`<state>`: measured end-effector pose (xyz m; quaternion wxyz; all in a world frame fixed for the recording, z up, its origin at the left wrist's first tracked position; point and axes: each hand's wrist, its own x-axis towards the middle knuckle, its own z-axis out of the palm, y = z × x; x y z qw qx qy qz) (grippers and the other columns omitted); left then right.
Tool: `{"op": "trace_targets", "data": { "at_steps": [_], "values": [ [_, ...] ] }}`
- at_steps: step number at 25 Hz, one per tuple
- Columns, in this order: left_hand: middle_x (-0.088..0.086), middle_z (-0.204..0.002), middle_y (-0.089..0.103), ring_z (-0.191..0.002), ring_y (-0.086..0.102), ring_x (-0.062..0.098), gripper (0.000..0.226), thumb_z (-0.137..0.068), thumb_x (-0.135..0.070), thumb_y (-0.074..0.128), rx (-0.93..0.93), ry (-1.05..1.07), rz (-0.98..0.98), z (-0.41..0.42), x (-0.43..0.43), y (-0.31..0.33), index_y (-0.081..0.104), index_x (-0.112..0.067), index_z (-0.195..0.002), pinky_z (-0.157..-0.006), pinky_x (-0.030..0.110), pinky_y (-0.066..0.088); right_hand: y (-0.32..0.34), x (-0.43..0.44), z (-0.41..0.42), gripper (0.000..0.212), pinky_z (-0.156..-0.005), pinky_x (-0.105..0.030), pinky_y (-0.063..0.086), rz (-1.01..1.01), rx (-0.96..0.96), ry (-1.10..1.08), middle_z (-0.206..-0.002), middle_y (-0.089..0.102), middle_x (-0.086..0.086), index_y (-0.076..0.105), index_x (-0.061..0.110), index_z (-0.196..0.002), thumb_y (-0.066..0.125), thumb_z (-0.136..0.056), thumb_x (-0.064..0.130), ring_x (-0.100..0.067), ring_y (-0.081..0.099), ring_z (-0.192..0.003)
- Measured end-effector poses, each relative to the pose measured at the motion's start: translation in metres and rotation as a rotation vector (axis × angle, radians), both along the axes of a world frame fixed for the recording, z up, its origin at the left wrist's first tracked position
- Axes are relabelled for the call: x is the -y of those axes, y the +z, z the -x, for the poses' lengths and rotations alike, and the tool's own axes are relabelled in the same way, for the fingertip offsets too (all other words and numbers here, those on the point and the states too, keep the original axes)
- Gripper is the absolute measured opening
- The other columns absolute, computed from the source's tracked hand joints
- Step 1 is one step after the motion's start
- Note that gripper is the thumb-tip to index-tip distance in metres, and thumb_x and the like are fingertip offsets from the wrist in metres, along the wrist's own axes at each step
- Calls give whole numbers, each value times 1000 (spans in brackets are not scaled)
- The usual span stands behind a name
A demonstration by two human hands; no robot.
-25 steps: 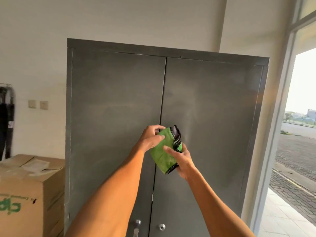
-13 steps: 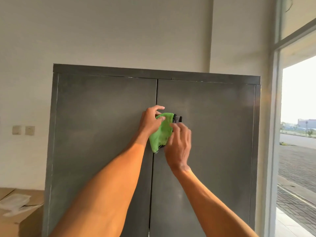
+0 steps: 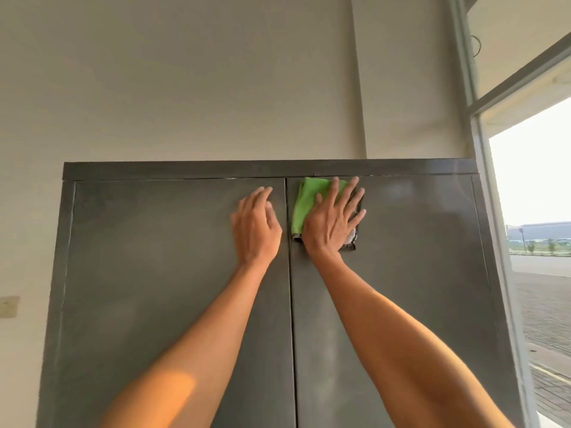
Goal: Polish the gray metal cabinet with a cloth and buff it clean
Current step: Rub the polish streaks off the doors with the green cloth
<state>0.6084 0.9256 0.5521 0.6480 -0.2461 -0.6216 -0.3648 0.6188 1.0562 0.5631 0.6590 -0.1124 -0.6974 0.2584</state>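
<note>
green cloth (image 3: 304, 205): no longer bunched between both grips, now flat at top of right door of gray cabinet (image 3: 154, 273) under spread right grip (image 3: 332, 220); left grip (image 3: 255, 230) released, fingers loose by left door; polishing likely starting.

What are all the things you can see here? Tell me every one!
Gray metal cabinet with two doors: one, gray, against the wall, centre.
Green cleaning cloth with dark edge: one, green, top of the right door beside the middle seam.
Painted wall: one, off-white, behind the cabinet.
Small wall switch plate: one, beige, far left.
Metal window frame: one, pale gray, right side.
Left hand: one, open on the left door.
Right hand: one, pressing flat on the cloth.
</note>
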Motion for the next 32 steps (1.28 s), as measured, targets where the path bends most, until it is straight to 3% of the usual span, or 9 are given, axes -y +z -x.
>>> {"op": "trace_targets", "data": {
  "at_steps": [2, 4, 6, 8, 15, 17, 20, 22, 32],
  "values": [
    [5, -138, 64, -126, 57, 27, 41, -97, -15, 45, -5, 58, -134, 12, 11, -18, 64, -12, -133, -93, 43, 44, 13, 18, 5, 41, -121, -63, 15, -60, -120, 19, -170, 10, -13, 48, 18, -145, 41, -104, 16, -36, 9, -156],
    [7, -143, 61, -130, 55, 29, 42, -97, -15, 47, -13, 136, -190, 22, 17, -31, 61, -11, -136, -94, 45, 42, 9, 33, 10, 38, -122, -61, 16, -375, -87, 12, -168, 16, -14, 60, 16, -132, 46, -103, 37, -37, 13, -155],
    [9, -149, 55, -137, 49, 30, 46, -95, -15, 50, 3, 212, -195, 29, 11, -39, 57, -12, -141, -99, 47, 39, -2, 34, 10, 75, -125, -56, 10, -632, 21, -64, -170, 6, -13, 50, 15, -146, 43, -95, 68, -36, 4, -156],
    [10, -155, 49, -141, 45, 32, 49, -93, -16, 52, 51, 238, -178, 26, -8, -48, 56, -14, -142, -103, 49, 36, 0, 8, 6, 76, -125, -55, 10, -665, 28, -155, -170, 1, -14, 42, 18, -154, 41, -95, 67, -36, -1, -156],
    [13, -160, 40, -146, 39, 32, 49, -95, -18, 49, 103, 302, -162, 22, -38, -56, 54, -16, -144, -111, 51, 34, 32, -110, -15, 69, -124, -59, 5, 187, -12, -182, -169, -6, -17, 22, 33, -161, 27, -98, 61, -41, -1, -155],
    [12, -160, 40, -146, 39, 32, 49, -96, -16, 50, 76, 346, -148, 23, -46, -66, 53, -15, -145, -111, 51, 33, 24, -78, -11, 71, -124, -59, 4, -28, -24, -176, -169, -4, -18, 23, 31, -161, 27, -99, 65, -42, 0, -155],
    [12, -160, 40, -148, 38, 31, 48, -98, -16, 46, 57, 361, -156, 23, -63, -74, 51, -13, -146, -111, 51, 32, -8, -32, 2, 62, -124, -55, 11, -784, 17, -154, -170, 8, -13, 39, 29, -156, 33, -102, 60, -38, 9, -156],
    [12, -161, 40, -148, 37, 31, 48, -98, -16, 46, 84, 347, -201, 19, -79, -74, 50, -12, -146, -111, 52, 32, -10, -44, 6, 57, -123, -52, 16, -915, 8, -136, -169, 15, -9, 44, 30, -153, 37, -103, 55, -33, 13, -156],
    [13, -161, 39, -145, 40, 30, 49, -100, -17, 46, 96, 370, -91, 3, -124, -72, 48, -14, -149, -111, 51, 33, -2, -262, -50, 63, -126, -53, 0, 203, -10, -142, -170, -10, -12, 15, 32, -162, 20, -104, 56, -33, -6, -157]
  ]
}}
